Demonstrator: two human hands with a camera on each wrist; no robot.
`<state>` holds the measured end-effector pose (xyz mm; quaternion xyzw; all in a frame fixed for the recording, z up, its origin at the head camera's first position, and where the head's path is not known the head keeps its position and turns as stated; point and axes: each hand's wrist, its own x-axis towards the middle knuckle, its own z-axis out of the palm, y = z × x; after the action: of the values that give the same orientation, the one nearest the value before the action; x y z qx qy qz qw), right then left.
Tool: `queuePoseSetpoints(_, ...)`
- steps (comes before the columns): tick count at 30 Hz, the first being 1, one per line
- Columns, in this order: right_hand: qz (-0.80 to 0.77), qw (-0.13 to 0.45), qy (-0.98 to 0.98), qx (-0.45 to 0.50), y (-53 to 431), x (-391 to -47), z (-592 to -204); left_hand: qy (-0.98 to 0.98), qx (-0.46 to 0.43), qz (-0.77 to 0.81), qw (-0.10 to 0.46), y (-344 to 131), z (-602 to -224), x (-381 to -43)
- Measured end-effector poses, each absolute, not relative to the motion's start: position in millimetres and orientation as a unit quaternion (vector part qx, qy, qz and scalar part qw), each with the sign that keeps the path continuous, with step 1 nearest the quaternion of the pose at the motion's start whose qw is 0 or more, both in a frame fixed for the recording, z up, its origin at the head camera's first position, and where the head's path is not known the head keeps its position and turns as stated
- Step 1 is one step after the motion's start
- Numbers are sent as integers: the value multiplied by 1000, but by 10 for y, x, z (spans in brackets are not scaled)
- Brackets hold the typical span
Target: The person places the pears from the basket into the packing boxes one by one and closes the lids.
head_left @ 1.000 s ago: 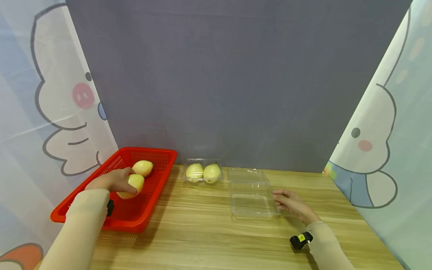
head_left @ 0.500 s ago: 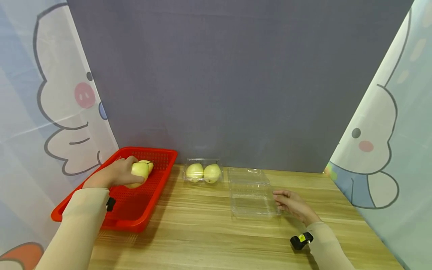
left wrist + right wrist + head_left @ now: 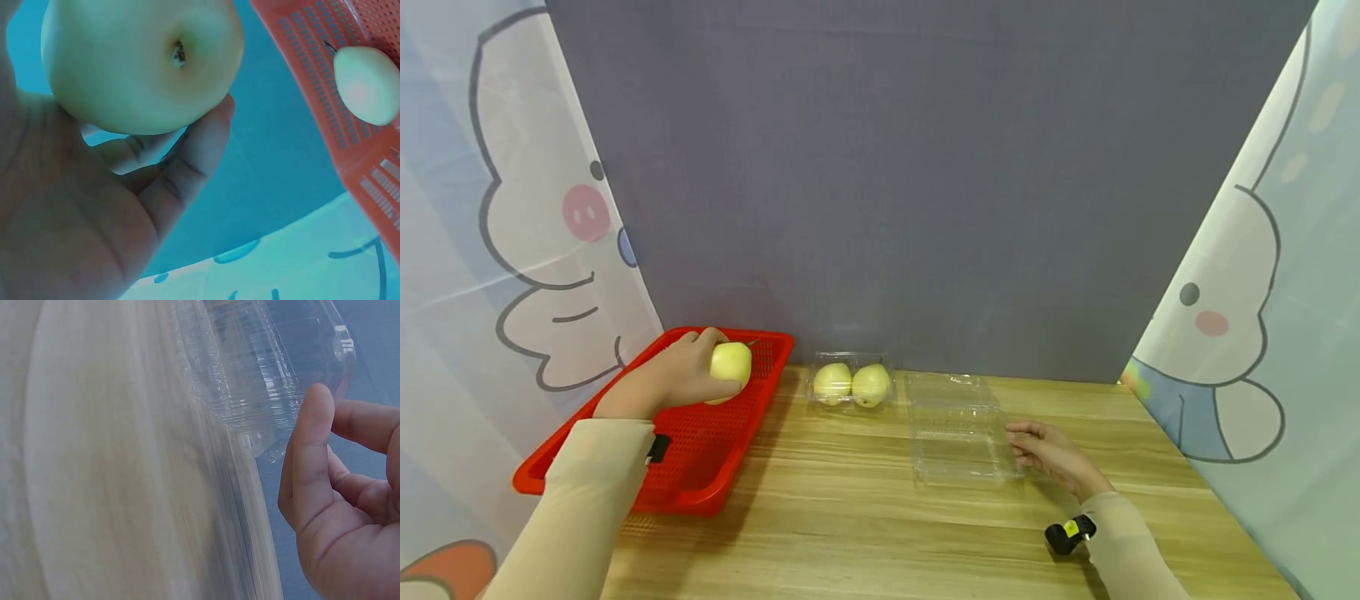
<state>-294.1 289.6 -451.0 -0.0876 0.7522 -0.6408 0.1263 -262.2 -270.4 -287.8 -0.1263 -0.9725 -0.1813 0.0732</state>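
Note:
My left hand (image 3: 673,373) grips a pale yellow pear (image 3: 731,363) above the red basket (image 3: 700,498). In the left wrist view the held pear (image 3: 144,69) shows its dark blossom end, with my fingers curled around its side. Another pear (image 3: 367,85) lies in the basket; in the head view the held one mostly hides it. My right hand (image 3: 1054,458) pinches the right edge of an open clear plastic clamshell box (image 3: 964,454). Its thumb and forefinger meet at the box's rim (image 3: 340,394) in the right wrist view. Nothing is inside that box.
A closed clear clamshell (image 3: 852,360) with two pears stands at the back, between the basket and the open box. A grey cloth wall (image 3: 880,183) rises behind the wooden table (image 3: 850,533). Printed curtains (image 3: 535,208) hang at both sides.
My left hand has lifted the pear from low in the basket and carried it up and to the right. The right hand keeps its hold on the open box and has not moved.

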Motion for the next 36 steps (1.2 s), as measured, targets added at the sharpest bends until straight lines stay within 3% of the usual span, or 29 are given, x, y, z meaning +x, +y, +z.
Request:
queuePoseSetpoints(17, -645, 124, 750, -81, 2886, -2918, -4494, -964, -153, -183, 120, -2450, -2933, -2677)
queuePoseSetpoints(36, -639, 122, 755, -83, 2889, -2922, -4503, -954, -201, -191, 116, -1912, -3109, -2799)
